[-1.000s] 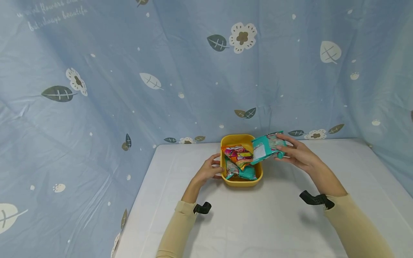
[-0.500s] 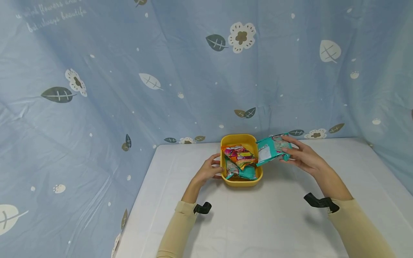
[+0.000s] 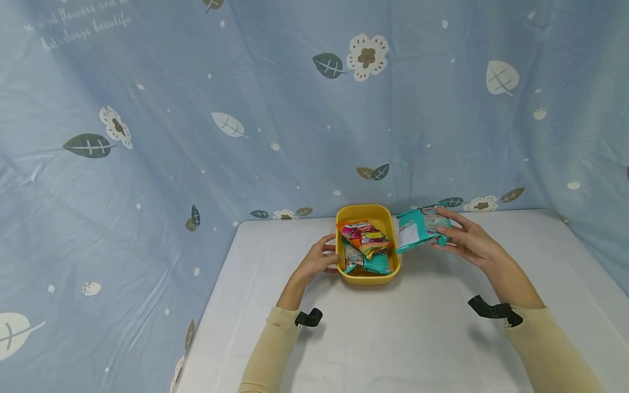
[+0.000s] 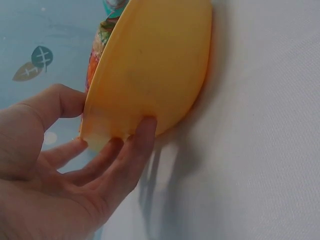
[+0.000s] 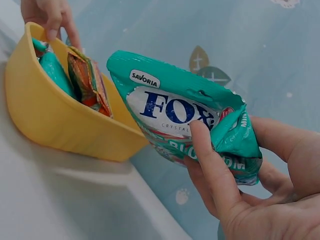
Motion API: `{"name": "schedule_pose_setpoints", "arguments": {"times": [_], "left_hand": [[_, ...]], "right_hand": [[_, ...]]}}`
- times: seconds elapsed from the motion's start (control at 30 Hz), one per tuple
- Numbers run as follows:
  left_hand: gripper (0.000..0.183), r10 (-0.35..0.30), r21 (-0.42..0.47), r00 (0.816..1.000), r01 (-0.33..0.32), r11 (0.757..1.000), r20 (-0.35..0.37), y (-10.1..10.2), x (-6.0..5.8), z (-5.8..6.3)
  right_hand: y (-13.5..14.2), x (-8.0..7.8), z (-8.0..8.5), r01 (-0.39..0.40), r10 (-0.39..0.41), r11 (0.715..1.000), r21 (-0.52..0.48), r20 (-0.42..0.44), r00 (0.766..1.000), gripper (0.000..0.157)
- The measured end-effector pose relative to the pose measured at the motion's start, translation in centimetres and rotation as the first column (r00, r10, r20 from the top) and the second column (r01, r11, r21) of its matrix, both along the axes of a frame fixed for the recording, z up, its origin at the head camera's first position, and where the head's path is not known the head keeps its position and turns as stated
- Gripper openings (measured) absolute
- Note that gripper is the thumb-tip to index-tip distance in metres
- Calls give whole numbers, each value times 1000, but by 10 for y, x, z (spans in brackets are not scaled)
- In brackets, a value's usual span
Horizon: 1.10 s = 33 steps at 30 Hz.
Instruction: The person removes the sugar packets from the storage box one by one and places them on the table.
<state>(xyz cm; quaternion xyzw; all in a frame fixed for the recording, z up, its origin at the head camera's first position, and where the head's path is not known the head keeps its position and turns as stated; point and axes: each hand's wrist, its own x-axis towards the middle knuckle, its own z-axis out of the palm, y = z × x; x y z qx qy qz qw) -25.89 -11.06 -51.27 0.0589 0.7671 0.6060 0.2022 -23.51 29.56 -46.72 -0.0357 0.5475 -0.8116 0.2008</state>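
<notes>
Gripping a crinkled teal plastic candy bag (image 3: 417, 229) printed FOX between the thumb and fingers of the right hand (image 3: 469, 241), tilted in the air just beside the right rim of a rounded rectangular yellow plastic tub (image 3: 368, 280); impossible to tell whether touching it. Pinching the tub's left wall with the left hand (image 3: 316, 260), with thumb at the rim and fingers against the outside. Visible in the tub: a glossy orange-and-red plastic bag (image 3: 366, 238), partly over a second teal plastic bag (image 3: 377, 264). Standing on a white-covered table (image 3: 393, 338), near a blue leaf-and-flower-printed curtain (image 3: 295, 109).
</notes>
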Motion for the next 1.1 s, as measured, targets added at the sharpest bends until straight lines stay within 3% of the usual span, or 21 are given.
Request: {"name": "schedule_pose_setpoints", "arguments": {"times": [0.57, 1.1], "left_hand": [[72, 4, -4, 1000, -4, 1000, -7, 0, -2, -4], [72, 2, -2, 1000, -2, 1000, 3, -1, -3, -5]], "right_hand": [[10, 1, -12, -7, 7, 999, -38, -11, 1000, 72], [14, -1, -28, 6, -5, 1000, -16, 44, 999, 73]]}}
